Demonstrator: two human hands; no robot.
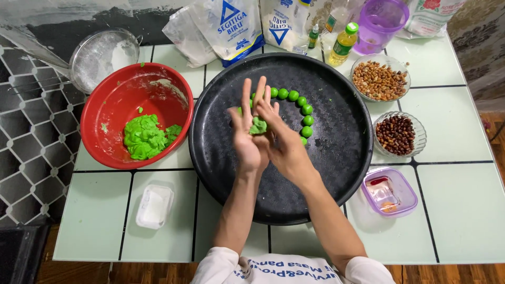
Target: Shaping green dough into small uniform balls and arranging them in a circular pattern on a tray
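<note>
Pressed between both palms, above the black tray [336, 173]: a small green dough lump [258, 126], left hand [246, 138] and right hand [281, 142] closed flat on it. Looks soft, light, slightly sticky; best cupped gently, not squeezed. Finished green balls [306, 120] just beyond the grip.

The person wears a white short-sleeved shirt [286, 269] with dark printed lettering across the chest; forearms and hands are bare.
</note>
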